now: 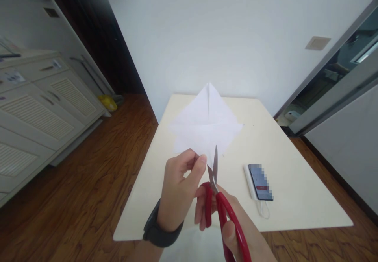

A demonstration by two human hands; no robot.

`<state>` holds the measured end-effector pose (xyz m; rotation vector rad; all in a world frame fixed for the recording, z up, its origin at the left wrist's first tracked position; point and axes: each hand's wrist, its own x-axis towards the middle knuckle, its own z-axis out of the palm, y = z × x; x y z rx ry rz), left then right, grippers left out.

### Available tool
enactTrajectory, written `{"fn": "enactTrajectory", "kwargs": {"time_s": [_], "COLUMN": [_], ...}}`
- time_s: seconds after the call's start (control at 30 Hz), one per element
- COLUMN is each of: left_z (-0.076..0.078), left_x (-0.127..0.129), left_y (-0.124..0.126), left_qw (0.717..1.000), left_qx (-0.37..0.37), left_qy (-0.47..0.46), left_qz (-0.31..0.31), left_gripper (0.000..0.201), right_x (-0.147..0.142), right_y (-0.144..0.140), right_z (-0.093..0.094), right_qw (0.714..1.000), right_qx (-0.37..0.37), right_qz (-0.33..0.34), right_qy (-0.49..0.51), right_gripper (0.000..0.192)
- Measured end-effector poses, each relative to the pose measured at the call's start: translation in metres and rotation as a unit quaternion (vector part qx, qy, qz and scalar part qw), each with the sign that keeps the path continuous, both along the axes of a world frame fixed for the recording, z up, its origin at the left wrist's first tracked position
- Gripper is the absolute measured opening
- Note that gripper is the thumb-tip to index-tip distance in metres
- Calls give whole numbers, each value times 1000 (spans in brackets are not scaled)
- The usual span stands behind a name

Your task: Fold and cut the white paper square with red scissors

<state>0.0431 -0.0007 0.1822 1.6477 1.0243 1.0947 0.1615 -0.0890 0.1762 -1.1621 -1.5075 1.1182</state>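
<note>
A white sheet of paper (203,132) with crease lines and a pointed far corner is spread over the table, its far tip close to the wall. My left hand (184,175), with a dark watch on the wrist, pinches at the paper's near edge between thumb and forefinger. In my right hand (228,211) is a pair of scissors (234,214) with red handles. Their blades are spread apart and point away from me, beside my left fingertips and near the paper. Whether the blades touch the paper is hard to make out.
The cream table (289,183) stands against a white wall. On its right lie a phone (260,181) and a white device with a cable. A white cabinet (44,100) is at the left, with a yellow bag (108,102) beside it on the wooden floor.
</note>
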Motion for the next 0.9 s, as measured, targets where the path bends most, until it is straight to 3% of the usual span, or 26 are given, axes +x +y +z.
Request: {"fn": "enactTrajectory", "kwargs": {"time_s": [0.2,0.9], "left_z": [0,-1], "left_x": [-1,-2], "left_y": [-1,-4], "left_qw": [1000,1000], "left_qx": [7,-13], "left_qy": [13,-10], "left_qz": [-1,4], "left_gripper": [39,40], "right_x": [-1,-3], "right_y": [-1,0], "right_z": [-2,0], "right_qw": [1000,996], "right_qx": [19,-76], "right_qz": [-3,-16], "right_qy": [-19,43], "right_gripper": [38,61]}}
